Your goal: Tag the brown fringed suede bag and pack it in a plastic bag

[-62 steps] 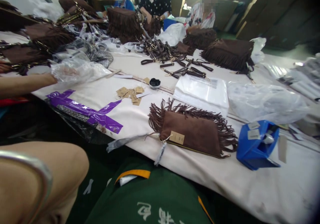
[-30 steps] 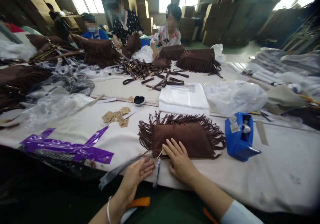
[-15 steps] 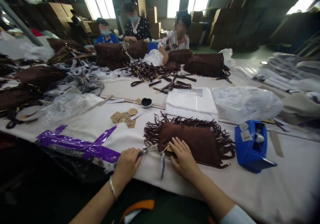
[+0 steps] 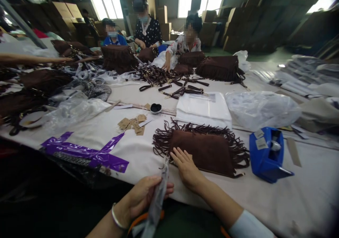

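A brown fringed bag (image 4: pixel 203 151) lies flat near the table's front edge, its fringe spread along the back and sides. My right hand (image 4: pixel 186 167) rests on its lower left corner with the fingers stretched out. At the table edge, my left hand (image 4: pixel 145 195) is wrapped round a long plastic-covered strap (image 4: pixel 159 195), which runs from the bag's left corner down towards my lap. Part of a tan tag shows by my right fingers. Left of the bag lie several tan tags (image 4: pixel 132 124) and a small bowl (image 4: pixel 155 108) of black items.
A blue tape dispenser (image 4: pixel 265 155) stands right of the bag. Behind it are white plastic sheets (image 4: pixel 203 107) and a clear plastic heap (image 4: pixel 262 107). Purple tape (image 4: pixel 87 153) crosses the front left edge. Straps and brown bags lie farther back, where several people work.
My left hand has moved right and down, and the strap now hangs towards my lap. My right hand has shifted slightly left on the bag. Another person's arm has appeared at the left.
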A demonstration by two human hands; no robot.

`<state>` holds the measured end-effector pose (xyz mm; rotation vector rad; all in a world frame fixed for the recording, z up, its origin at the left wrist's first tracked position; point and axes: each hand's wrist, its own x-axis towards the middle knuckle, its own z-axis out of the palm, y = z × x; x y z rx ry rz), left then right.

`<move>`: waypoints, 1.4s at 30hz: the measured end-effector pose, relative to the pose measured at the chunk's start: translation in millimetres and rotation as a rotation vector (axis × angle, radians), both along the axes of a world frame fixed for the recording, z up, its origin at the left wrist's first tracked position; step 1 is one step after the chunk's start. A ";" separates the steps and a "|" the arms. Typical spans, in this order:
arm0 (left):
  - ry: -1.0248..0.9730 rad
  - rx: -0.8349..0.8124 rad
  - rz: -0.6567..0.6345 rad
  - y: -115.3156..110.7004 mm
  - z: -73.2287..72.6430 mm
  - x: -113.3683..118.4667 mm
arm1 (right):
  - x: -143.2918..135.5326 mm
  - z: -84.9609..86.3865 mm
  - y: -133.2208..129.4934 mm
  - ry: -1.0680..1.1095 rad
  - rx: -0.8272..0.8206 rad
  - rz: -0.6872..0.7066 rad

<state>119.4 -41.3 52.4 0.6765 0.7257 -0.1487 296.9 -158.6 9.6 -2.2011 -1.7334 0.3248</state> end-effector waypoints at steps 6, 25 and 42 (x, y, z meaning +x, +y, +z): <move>-0.045 0.188 -0.142 -52.9 -24.3 48.7 | 16.6 38.0 -7.5 0.245 -0.174 0.076; -0.196 -0.113 0.324 -11.0 -34.9 69.7 | 19.7 13.9 -5.7 -0.148 0.199 -0.010; -0.287 0.710 0.107 64.6 -43.7 159.3 | 29.0 -35.8 -1.8 -0.315 0.336 0.213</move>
